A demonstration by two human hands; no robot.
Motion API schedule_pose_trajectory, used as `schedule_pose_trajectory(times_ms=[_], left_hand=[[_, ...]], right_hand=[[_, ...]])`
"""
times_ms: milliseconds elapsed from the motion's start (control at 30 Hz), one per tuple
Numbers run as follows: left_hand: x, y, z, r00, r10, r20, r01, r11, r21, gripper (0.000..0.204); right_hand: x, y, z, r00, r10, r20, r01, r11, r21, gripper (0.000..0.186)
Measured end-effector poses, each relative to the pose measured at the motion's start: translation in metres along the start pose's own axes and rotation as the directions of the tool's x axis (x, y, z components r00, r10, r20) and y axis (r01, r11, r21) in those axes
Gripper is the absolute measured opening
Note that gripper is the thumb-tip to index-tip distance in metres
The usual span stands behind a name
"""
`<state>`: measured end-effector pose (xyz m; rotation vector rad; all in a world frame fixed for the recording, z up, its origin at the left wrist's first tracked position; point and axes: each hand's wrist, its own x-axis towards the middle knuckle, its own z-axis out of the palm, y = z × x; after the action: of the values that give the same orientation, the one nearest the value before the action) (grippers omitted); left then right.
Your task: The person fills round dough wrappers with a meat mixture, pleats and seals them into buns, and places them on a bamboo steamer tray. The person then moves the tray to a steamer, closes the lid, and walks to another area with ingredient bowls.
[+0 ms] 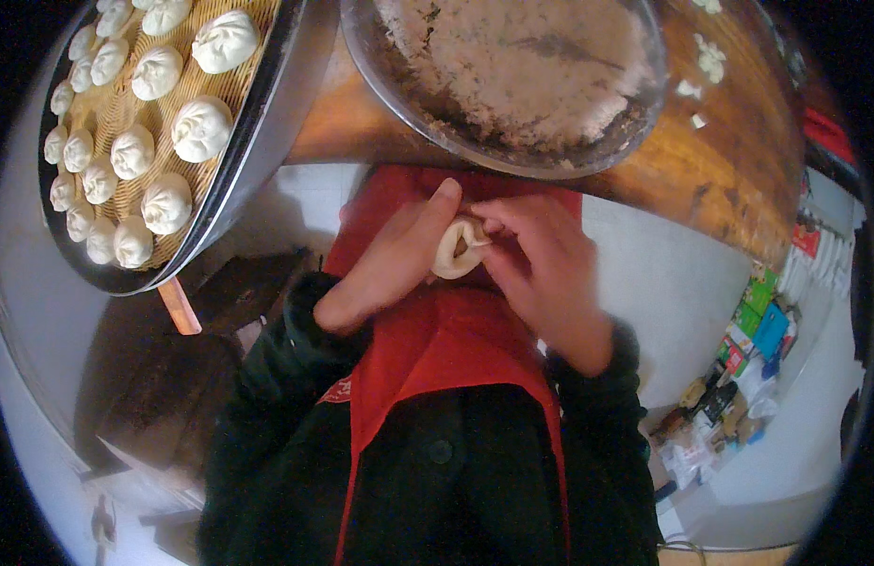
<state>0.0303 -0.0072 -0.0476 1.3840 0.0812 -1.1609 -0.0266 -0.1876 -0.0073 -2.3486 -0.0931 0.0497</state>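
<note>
Between my two hands, in front of the red apron (446, 349), is a partly pleated bun (450, 253) of pale dough. Its top gapes, and some brownish filling shows inside. My left hand (404, 241) cups the bun from the left, its thumb pointing up beside the opening. Fingers of my right hand (541, 255) pinch the dough rim on the right side. Just beyond my hands stands a large metal bowl (413, 127) of brown, minced-looking filling (522, 71), with a dark streak across its surface.
At upper left, a round steamer (220, 203) with a woven mat (178, 123) holds several pleated buns (201, 129). A wooden table (715, 174) carries the bowl and small dough pieces (710, 58) at right. Assorted packages and bags (753, 330) lie low on the right.
</note>
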Motion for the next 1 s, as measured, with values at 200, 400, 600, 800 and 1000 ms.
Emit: schedule_pose_trajectory(times_ms=[200, 400, 600, 800, 1000], left_hand=[[0.004, 0.008, -0.005, 1.000, 0.005, 0.008, -0.006, 0.996, 0.089, 0.059], [0.008, 0.001, -0.009, 0.999, -0.012, -0.048, 0.014, 0.998, 0.057, 0.062], [-0.010, -0.013, 0.000, 0.938, 0.335, -0.093, -0.340, 0.939, -0.047, 0.075], [-0.014, -0.007, -0.013, 0.996, 0.080, -0.025, -0.082, 0.990, -0.114, 0.071], [-0.015, -0.009, -0.024, 1.000, 0.017, -0.002, -0.018, 0.991, -0.133, 0.071]], right_hand=[[0.002, -0.007, -0.003, 0.998, -0.055, -0.012, 0.055, 0.998, -0.030, 0.015], [0.005, -0.007, 0.003, 0.999, -0.033, 0.032, 0.034, 0.998, -0.054, 0.014], [-0.001, -0.010, 0.010, 1.000, -0.017, -0.022, 0.017, 1.000, -0.009, 0.018], [0.005, -0.016, 0.008, 0.998, -0.061, 0.034, 0.062, 0.998, -0.028, 0.020], [0.003, -0.030, 0.019, 0.998, -0.061, -0.022, 0.060, 0.997, -0.039, 0.020]])
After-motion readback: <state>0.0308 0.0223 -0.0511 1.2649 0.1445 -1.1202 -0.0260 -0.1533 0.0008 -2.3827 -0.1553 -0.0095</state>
